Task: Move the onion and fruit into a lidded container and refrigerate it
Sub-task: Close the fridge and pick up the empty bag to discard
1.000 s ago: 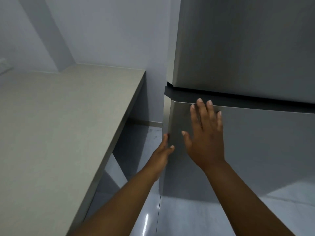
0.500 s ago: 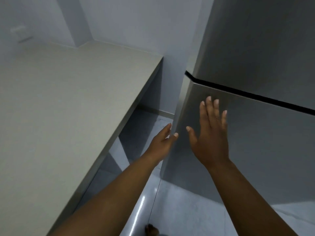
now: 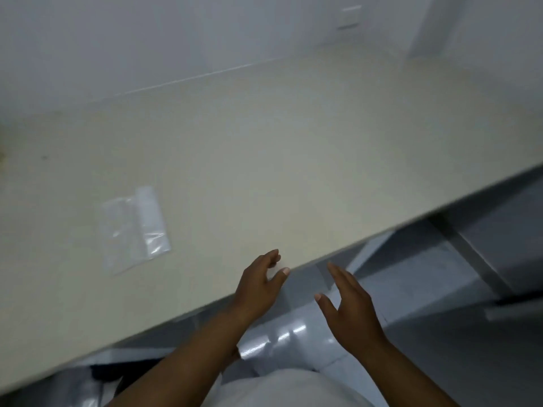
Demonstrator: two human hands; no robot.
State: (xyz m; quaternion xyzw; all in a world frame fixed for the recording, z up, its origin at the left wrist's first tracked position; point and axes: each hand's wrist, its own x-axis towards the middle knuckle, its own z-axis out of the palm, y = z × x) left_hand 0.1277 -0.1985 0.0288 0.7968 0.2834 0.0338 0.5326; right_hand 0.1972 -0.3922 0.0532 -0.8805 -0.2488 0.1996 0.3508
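Note:
No onion, fruit or lidded container shows in the head view. My left hand [image 3: 260,286] hovers over the front edge of the beige counter [image 3: 264,160], fingers apart and holding nothing. My right hand [image 3: 351,306] floats beside it over the floor, open and empty too. The lower corner of the grey refrigerator [image 3: 499,248] shows at the right edge, blurred, with its door shut.
A clear zip plastic bag [image 3: 133,227] lies flat on the counter to the left of my hands. White walls meet the counter at the back, with a wall socket [image 3: 348,17] at the top right. Glossy grey floor tiles [image 3: 293,339] lie below the counter edge.
My view has swung left from the refrigerator to the counter. Both hands have come off the refrigerator door and now hang over the counter's front edge.

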